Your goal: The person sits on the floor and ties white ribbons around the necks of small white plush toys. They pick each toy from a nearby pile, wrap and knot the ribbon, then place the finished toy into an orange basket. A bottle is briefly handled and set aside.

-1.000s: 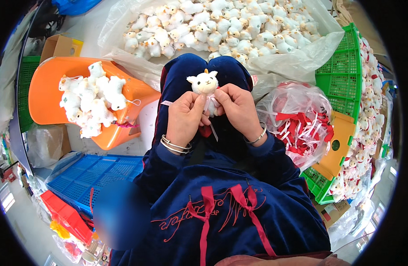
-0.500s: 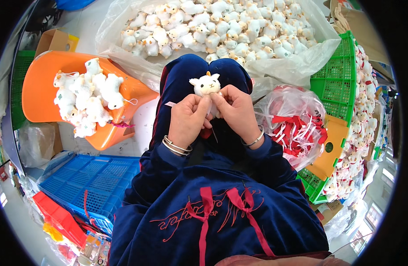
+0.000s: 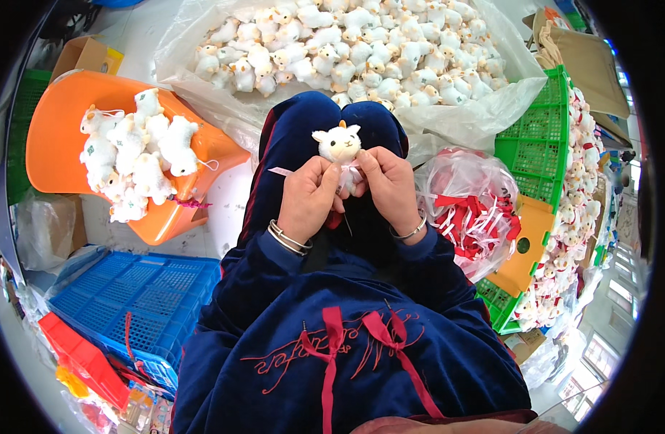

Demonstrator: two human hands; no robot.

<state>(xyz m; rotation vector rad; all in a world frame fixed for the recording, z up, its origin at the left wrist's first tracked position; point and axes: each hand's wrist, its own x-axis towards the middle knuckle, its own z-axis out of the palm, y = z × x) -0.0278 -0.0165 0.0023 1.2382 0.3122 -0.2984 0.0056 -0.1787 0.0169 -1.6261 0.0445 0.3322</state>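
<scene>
A small white plush lamb [image 3: 340,144] with a yellow tuft on its head faces up above my knees, held between both hands. Around its neck runs a pale pink ribbon [image 3: 350,172], and one end sticks out beyond my left fingers. My left hand [image 3: 309,194] is closed, thumb and fingers pinching the ribbon at the lamb's side. On the other side, my right hand [image 3: 392,186] pinches the ribbon near the neck. Fingers cover part of the lamb's body. Something small and red [image 3: 335,219] shows just below my hands; its kind is unclear.
Many white plush lambs fill a clear plastic sheet [image 3: 170,61] ahead. More lie on an orange chair [image 3: 54,155] at left, above a blue crate [image 3: 141,289]. To my right are a plastic bag [image 3: 448,170] of red ribbons and a green crate [image 3: 531,137] beside plush toys with red trim.
My hands have drawn slightly apart, so more of the ribbon and the lamb's front shows. The whole view has shifted a little, with surroundings displaced to the left.
</scene>
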